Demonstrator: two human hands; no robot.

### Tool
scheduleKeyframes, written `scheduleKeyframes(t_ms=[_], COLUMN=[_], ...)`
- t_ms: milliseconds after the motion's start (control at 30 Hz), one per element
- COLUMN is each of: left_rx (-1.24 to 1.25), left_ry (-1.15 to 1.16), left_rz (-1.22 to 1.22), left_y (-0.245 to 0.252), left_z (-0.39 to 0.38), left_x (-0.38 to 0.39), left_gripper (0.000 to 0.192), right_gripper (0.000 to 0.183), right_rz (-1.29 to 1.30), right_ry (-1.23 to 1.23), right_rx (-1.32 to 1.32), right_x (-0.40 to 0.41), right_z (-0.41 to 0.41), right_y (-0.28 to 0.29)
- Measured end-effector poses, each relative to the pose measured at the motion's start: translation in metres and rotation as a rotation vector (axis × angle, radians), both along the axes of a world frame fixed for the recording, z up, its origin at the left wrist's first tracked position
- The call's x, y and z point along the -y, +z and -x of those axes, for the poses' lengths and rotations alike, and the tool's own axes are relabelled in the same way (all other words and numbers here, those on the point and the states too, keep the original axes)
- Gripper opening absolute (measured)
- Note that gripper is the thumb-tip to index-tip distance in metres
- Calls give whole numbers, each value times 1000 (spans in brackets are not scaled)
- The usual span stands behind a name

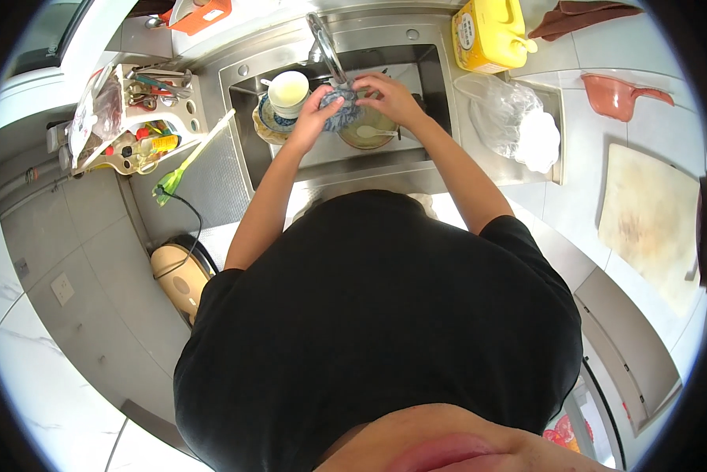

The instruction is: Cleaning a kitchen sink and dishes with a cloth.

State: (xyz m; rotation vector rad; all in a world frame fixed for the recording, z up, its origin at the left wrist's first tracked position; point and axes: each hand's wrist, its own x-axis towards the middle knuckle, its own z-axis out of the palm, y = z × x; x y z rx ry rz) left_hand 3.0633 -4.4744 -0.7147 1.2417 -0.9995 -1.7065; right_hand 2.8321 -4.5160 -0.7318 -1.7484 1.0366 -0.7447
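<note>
My left hand [313, 118] grips a crumpled blue-grey cloth [343, 110] below the spout of a chrome faucet [325, 47]. Close to the cloth's right edge, my right hand [392, 99] has its fingers apart, with nothing seen held in them. Both hands are over a stainless steel sink [330, 171]. Left of them in the basin, a stack of pale bowls [288, 89] rests on a blue-patterned dish [267, 112]. Under my right hand lies a round bowl [370, 143] with a white spoon [372, 131] in it; the cloth and hand partly hide the bowl.
A yellow jug [489, 38] and plastic bags [501, 118] stand right of the sink. Leftward are a utensil rack [191, 127], a green onion [194, 156] and a corded appliance [179, 274]. A pink dipper [610, 97] and cutting board [645, 221] are at far right.
</note>
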Motion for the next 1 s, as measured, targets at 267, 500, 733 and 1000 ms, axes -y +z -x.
scheduleKeyframes(t_ms=[267, 500, 733, 1000], left_rx=[237, 891, -101, -490], left_ry=[-75, -410, 30, -15], left_rz=[149, 176, -186, -464], left_y=[4, 9, -7, -6], left_z=[-8, 1, 36, 55], left_x=[13, 31, 37, 47], left_gripper=[25, 52, 42, 39], right_gripper=[20, 17, 59, 99], right_rz=[37, -162, -367, -373], right_ry=[35, -95, -294, -99], right_rx=[14, 136, 470, 264], right_x=[34, 27, 7, -15], right_z=[17, 15, 22, -2], right_y=[-5, 11, 5, -32])
